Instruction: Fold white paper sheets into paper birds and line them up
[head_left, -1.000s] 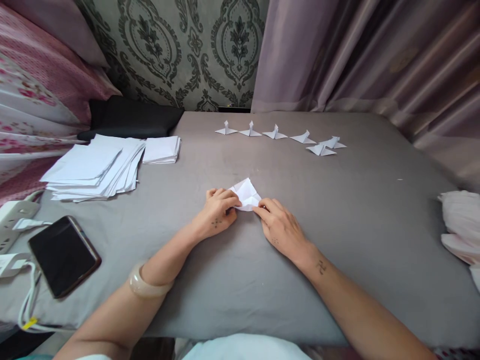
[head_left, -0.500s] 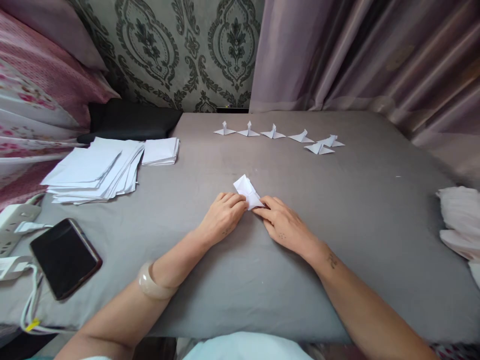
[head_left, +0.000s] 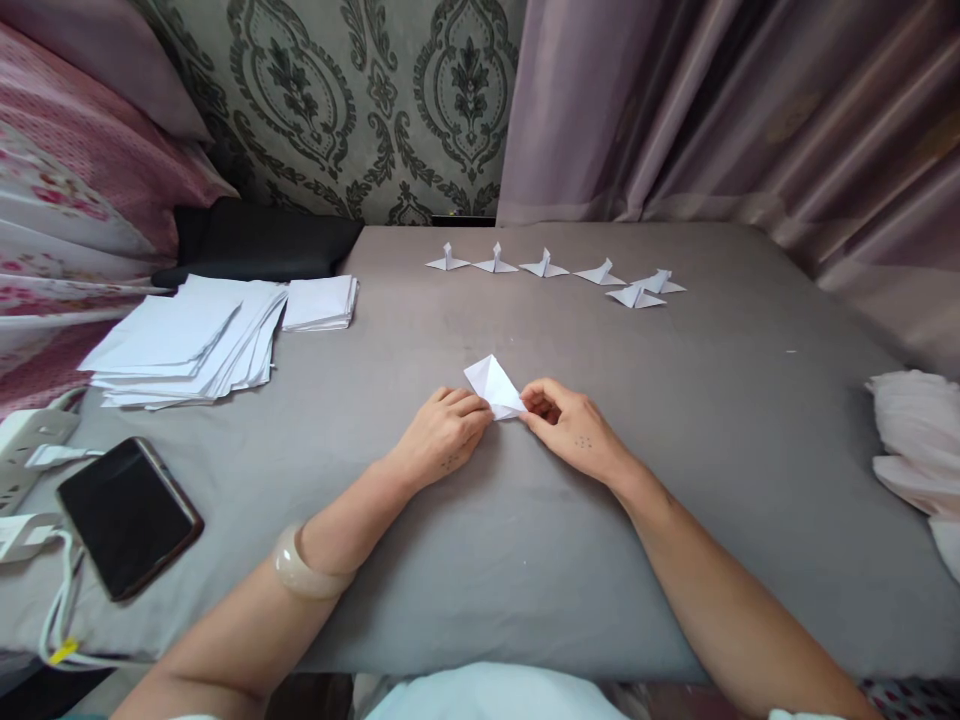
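Note:
A small folded white paper (head_left: 498, 385) lies at the middle of the grey cloth-covered table (head_left: 525, 560). Its top corner points away from me, and a narrow fold runs along the near edge. My left hand (head_left: 448, 432) is closed on the paper's near left side, fingertips pressed together there. At the right corner, my right hand (head_left: 576, 428) pinches the paper between thumb and fingers. Farther back stand several folded paper cranes (head_left: 544, 264) in a row, two of them close together at the right end.
To the left are a stack of large white sheets (head_left: 180, 340) and a smaller paper stack (head_left: 321, 303). A phone (head_left: 129, 518) lies near a white power strip (head_left: 30, 445) with cables. White crumpled fabric (head_left: 916, 430) sits at the right edge.
My right hand has gone from lying with fingers extended by the paper to pinching its right corner. The paper has turned slightly, showing a smoother face. My left hand stays on it.

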